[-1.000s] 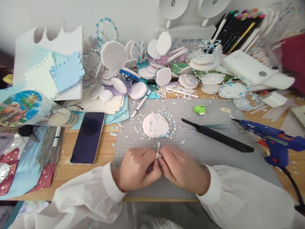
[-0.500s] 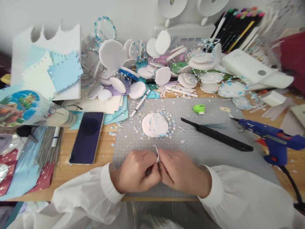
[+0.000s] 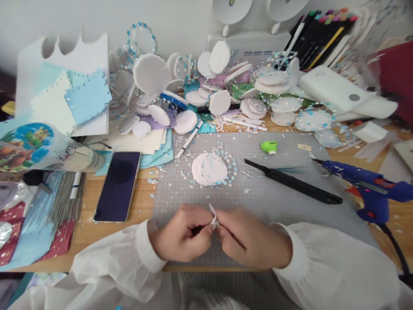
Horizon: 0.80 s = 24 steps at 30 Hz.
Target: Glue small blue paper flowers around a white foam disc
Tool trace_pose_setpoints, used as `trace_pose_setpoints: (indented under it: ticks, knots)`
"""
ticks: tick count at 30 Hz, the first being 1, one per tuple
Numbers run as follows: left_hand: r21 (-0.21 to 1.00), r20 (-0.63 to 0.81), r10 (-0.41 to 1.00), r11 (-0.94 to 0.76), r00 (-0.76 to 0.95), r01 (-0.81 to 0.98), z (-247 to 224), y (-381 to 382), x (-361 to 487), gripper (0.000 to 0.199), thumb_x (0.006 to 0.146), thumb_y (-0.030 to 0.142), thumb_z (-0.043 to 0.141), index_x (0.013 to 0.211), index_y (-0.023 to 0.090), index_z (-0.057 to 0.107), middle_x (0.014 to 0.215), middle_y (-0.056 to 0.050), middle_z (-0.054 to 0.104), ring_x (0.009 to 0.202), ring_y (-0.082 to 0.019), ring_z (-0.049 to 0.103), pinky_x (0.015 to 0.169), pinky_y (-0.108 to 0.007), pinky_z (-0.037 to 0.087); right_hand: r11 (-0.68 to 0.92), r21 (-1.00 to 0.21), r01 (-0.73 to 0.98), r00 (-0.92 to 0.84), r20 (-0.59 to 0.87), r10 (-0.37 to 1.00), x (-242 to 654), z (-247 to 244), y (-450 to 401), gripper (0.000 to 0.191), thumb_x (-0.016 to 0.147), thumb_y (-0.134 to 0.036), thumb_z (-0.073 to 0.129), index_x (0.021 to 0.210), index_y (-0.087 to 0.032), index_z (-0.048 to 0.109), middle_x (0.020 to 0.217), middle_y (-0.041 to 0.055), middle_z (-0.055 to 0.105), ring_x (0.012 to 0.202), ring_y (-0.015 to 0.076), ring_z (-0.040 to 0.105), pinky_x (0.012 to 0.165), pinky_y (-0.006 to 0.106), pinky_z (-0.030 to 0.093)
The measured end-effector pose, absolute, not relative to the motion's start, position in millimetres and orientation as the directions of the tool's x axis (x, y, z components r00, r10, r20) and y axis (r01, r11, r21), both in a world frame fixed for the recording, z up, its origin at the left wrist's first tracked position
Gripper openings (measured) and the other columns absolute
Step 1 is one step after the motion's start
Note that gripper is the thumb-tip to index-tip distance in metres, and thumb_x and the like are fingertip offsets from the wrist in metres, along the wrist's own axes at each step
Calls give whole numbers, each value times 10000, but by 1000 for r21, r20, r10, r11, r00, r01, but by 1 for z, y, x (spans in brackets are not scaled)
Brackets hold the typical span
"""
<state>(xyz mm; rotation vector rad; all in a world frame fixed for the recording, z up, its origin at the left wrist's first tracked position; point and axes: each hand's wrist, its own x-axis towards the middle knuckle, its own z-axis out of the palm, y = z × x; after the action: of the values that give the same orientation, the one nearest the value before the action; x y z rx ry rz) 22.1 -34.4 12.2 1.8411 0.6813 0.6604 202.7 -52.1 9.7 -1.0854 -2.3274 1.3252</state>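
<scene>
Between my two hands, low over the grey cutting mat [image 3: 277, 234], is a small folded white paper piece [image 3: 213, 216] with a pointed tip sticking up. My left hand [image 3: 185, 232] pinches it from the left between thumb and forefinger. From the other side my right hand [image 3: 248, 237] grips it the same way, fingers curled. Just beyond the hands lie white foam discs [image 3: 209, 169], overlapping and ringed with tiny blue and white paper bits. A black craft knife-like tool [image 3: 293, 183] rests on the mat to the right.
A phone [image 3: 118, 187] and a bundle of wires [image 3: 69, 202] lie at left. On the right is a blue glue gun [image 3: 369, 185] with its cable. A green cutter-like item [image 3: 269, 147] and a white pen [image 3: 189, 140] sit farther back, before heaped white discs [image 3: 220, 102].
The fingertips have drawn slightly apart around the paper piece, and more of it shows. My right hand has shifted a little to the right.
</scene>
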Motion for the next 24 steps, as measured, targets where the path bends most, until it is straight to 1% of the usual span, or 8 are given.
trace_pose_setpoints:
  ticks: [5,7,9,12,14,19,24]
  knots:
    - [959,95,706,-255,702,126,18,-31,23,273,812,137,390,572,200,275,511,60,280,480,-80,267,459,-223,255,281,-872,400,-705,-97,702,203,11,-50,209,890,-250,276,780,-186,442,641,29,572,544,136,501,534,260,339]
    - [960,78,697,-245,713,135,19,-30,22,265,832,147,380,579,195,316,518,53,320,486,-82,299,467,-220,277,306,-855,419,-694,-84,715,203,10,-49,203,895,-246,271,800,-186,439,648,30,578,546,138,503,534,262,336]
    - [951,72,695,-265,716,161,20,-28,21,255,832,157,392,587,195,331,520,51,334,483,-82,313,467,-220,284,369,-807,462,-684,-60,727,203,8,-49,194,898,-244,271,841,-180,444,671,39,598,552,145,512,532,269,322]
    - [918,113,699,-345,706,195,19,-28,20,244,792,162,438,588,202,312,512,55,339,460,-77,312,448,-220,272,483,-703,521,-678,2,735,202,4,-50,169,898,-246,286,851,-181,434,652,34,605,516,149,510,507,279,277]
    - [881,158,698,-419,698,219,18,-29,20,224,769,157,458,596,203,325,513,51,370,460,-80,336,450,-222,279,536,-650,538,-680,41,732,202,2,-51,158,901,-250,297,833,-188,424,628,26,598,496,150,513,495,283,262]
    - [748,220,670,-583,709,318,14,-30,20,167,753,138,447,620,208,373,532,34,432,467,-102,372,452,-242,282,596,-576,560,-684,85,725,201,-1,-51,168,913,-255,307,816,-190,428,639,30,602,536,156,547,507,284,301]
    - [682,251,623,-657,741,322,9,-30,18,179,806,157,411,634,207,411,523,27,466,455,-110,399,452,-253,303,627,-520,579,-684,109,722,200,-2,-51,176,907,-245,310,813,-184,446,634,36,610,539,156,553,506,290,305]
